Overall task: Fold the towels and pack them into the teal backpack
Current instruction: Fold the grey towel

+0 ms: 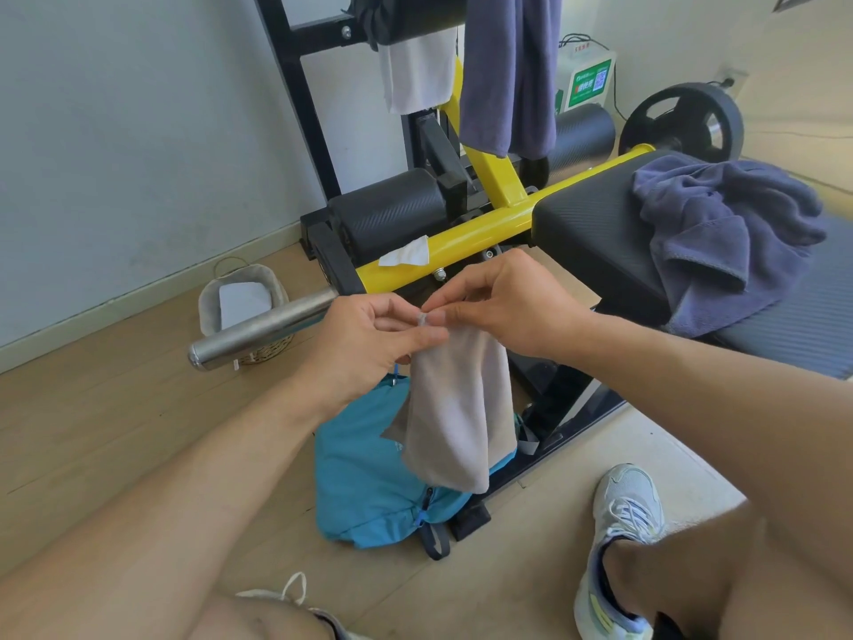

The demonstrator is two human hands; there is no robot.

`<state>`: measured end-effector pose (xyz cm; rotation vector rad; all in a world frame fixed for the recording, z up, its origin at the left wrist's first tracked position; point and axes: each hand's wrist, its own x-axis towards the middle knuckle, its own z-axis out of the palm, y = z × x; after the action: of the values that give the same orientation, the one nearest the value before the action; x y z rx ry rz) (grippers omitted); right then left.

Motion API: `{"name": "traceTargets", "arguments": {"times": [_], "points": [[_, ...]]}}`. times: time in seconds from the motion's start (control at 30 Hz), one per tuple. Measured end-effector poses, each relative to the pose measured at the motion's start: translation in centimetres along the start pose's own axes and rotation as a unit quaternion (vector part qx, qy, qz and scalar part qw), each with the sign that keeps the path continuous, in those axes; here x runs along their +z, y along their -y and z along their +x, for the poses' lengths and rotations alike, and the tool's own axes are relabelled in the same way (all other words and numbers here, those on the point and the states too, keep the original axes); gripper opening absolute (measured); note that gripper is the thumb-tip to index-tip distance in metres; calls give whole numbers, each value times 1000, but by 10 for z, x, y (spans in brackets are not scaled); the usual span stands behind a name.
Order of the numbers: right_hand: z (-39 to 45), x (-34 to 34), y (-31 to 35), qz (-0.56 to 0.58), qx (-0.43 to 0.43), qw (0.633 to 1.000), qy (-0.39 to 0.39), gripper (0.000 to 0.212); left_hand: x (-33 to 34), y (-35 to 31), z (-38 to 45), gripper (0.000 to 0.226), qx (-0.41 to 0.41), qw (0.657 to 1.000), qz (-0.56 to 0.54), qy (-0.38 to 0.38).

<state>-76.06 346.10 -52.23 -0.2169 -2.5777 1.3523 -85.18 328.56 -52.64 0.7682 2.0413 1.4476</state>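
Both hands, left hand (369,334) and right hand (503,302), pinch the floppy, light beige towel (454,408) by its top corners.

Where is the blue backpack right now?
The teal backpack lies on the wooden floor at the bottom centre of the head view, right under the beige towel hanging from both hands, beside the bench's base.

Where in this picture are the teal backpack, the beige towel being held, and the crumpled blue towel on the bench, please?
teal backpack (364,473): head view, on its front panel, on the floor.
beige towel (454,408): head view, on the middle of the hanging cloth.
crumpled blue towel (720,233): head view, on its bunched centre.
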Motion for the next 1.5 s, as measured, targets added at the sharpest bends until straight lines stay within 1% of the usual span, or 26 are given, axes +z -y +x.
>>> {"name": "traceTargets", "arguments": {"times": [0.07,0.1,0.17,0.2,0.3,0.37,0.43,0.53,0.6,0.67,0.73,0.83,0.97,1.03,1.13,1.23,1.3,1.37,1.43,1.5], "points": [[1,-2,-1,5,-7,1000,24,13,-2,1,1,26,10,1000,4,-3],[1,-3,-2,25,-6,999,36,18,-4,1,2,26,18,1000,14,0],[0,-6,-3,71,12,994,77,31,-9,1,3,25,39,998,39,13],[0,-7,-4,69,23,992,102,35,-11,1,3,21,53,997,45,19],[-2,-9,-9,-22,42,983,177,35,-16,1,5,9,78,996,50,11],[-3,-7,-13,-65,48,977,197,37,-19,2,6,6,87,995,37,-3],[-3,-7,-16,-93,52,973,202,41,-21,4,9,8,99,994,31,-37],[-4,-9,-19,-146,71,965,206,38,-30,11,15,20,110,985,17,-130],[-3,-10,-20,-201,81,953,213,34,-38,17,20,21,101,975,2,-199],[-4,-12,-19,-218,84,947,219,38,-46,25,24,18,84,966,9,-246],[-5,-15,-14,-215,81,945,232,41,-51,34,27,17,70,962,19,-265],[-8,-16,-7,-243,72,930,266,46,-61,50,33,17,34,955,18,-293],[-10,-18,-5,-271,56,909,311,33,-77,71,41,17,-20,942,8,-334],[-11,-18,-3,-280,42,905,319,29,-81,78,42,20,-43,938,15,-342],[-14,-17,3,-276,10,909,313,27,-82,84,41,16,-54,935,46,-347],[-20,-15,19,-189,-28,936,295,30,-87,87,39,11,-65,930,79,-354],[-26,-9,36,-168,-70,938,296,29,-92,95,37,14,-72,932,84,-346],[-37,1,51,-217,-108,918,314,24,-93,99,35,13,-86,935,87,-333],[-47,10,58,-288,-145,896,306,24,-91,99,34,11,-86,939,85,-321],[-50,8,57,-296,-151,906,263,27,-92,97,35,14,-85,937,85,-328]]}}
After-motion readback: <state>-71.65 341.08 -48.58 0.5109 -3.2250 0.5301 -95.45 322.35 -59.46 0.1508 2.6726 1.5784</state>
